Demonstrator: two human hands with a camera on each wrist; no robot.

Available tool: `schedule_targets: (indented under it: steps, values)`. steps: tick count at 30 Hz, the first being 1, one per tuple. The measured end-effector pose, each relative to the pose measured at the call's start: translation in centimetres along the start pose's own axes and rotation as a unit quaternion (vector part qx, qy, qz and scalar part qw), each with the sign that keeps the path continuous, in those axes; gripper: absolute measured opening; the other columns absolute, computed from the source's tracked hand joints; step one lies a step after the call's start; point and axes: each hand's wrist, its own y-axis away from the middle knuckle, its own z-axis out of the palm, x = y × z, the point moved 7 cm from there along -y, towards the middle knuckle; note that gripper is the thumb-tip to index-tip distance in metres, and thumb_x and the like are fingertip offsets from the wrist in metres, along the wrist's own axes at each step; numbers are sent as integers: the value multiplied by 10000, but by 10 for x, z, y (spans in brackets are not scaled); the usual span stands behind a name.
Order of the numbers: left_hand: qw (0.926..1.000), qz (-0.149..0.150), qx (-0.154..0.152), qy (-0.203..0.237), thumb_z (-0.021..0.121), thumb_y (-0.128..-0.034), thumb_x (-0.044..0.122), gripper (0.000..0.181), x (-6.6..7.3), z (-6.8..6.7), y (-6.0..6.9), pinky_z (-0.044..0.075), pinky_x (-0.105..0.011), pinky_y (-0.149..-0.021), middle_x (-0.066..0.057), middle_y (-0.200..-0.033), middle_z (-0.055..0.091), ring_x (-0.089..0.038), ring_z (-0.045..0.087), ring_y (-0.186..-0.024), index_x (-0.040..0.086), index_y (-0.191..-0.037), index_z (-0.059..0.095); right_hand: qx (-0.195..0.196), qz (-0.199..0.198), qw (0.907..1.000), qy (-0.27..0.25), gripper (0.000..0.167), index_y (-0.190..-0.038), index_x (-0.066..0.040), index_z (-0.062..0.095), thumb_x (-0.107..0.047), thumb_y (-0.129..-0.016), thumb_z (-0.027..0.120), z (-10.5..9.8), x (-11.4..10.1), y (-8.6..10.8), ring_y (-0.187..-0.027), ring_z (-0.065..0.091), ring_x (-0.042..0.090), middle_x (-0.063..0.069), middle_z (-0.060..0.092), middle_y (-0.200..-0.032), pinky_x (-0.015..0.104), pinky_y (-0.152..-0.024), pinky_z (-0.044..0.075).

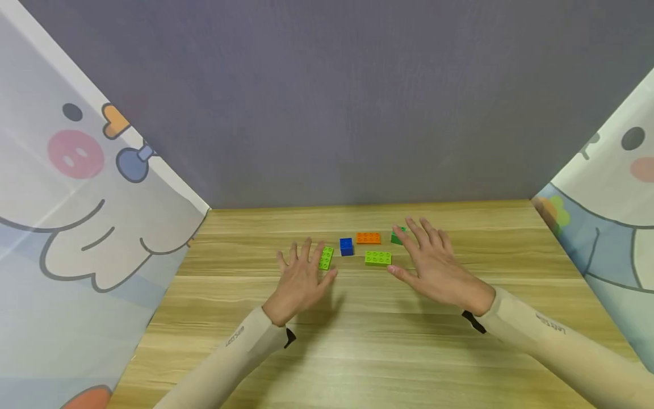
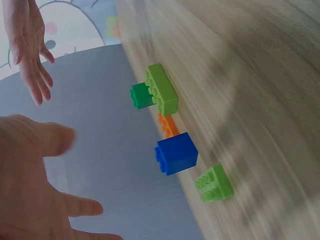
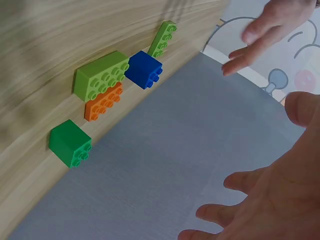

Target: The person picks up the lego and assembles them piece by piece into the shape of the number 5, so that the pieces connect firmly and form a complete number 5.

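My left hand hovers over the table with its fingers spread, partly covering a flat lime-green brick. To the right, my right hand is also above the table, fingers spread and holding nothing; in the head view it overlaps a dark green square brick. Between the hands lie a blue square brick, a flat orange brick behind, and a thicker lime-green brick by the right thumb. In both wrist views the hands are apart from the bricks. All bricks have their studs up.
The bricks lie on a wood-grain table. A grey panel rises along its back edge. Panels with cartoon prints, one on the left and one on the right, flank the table.
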Motion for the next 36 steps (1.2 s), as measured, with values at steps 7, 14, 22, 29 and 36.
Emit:
schedule_targets:
  steps: [7,14,22,29,36]
  values:
    - [9994,-67,-306,-115,496,-941,488,655,-4,16,-2,120,-712,-990,-207,-1403,387,-450,307,-1282,65,-1425,369,-159,-67,9997,-196,779,-1513,-93,178,-547,-945,458,12,4,4,-1388,37,421,176,106,-1541,633,-1043,86]
    - [9989,-98,-449,87,572,-916,451,648,-8,26,-7,253,-603,-926,-185,-1241,512,-380,420,-1142,14,-1371,423,-184,-32,9992,-343,761,-1507,-87,195,-542,-952,446,21,7,7,-1364,95,451,189,146,-1522,637,-1035,104]
    - [9962,-304,-812,30,603,-893,476,622,-23,42,-16,307,-522,-846,-148,-1150,528,-334,446,-1044,15,-1293,482,-99,2,9990,-426,733,-1498,-96,233,-539,-954,444,23,9,8,-1363,112,439,179,152,-1522,639,-1024,138]
    - [9949,-355,-946,47,623,-881,478,619,-30,51,-22,322,-465,-791,-122,-1069,530,-300,451,-959,22,-1278,488,-205,58,9984,-517,732,-1499,-92,225,-533,-957,442,26,11,9,-1364,100,443,186,139,-1523,631,-1036,125]
    - [9947,-410,-932,118,651,-863,469,596,-30,56,-28,316,-447,-771,-101,-981,528,-271,447,-895,2,-1209,518,-179,49,9981,-581,716,-1491,-80,242,-509,-961,459,28,12,10,-1362,104,448,191,142,-1521,642,-1025,136]
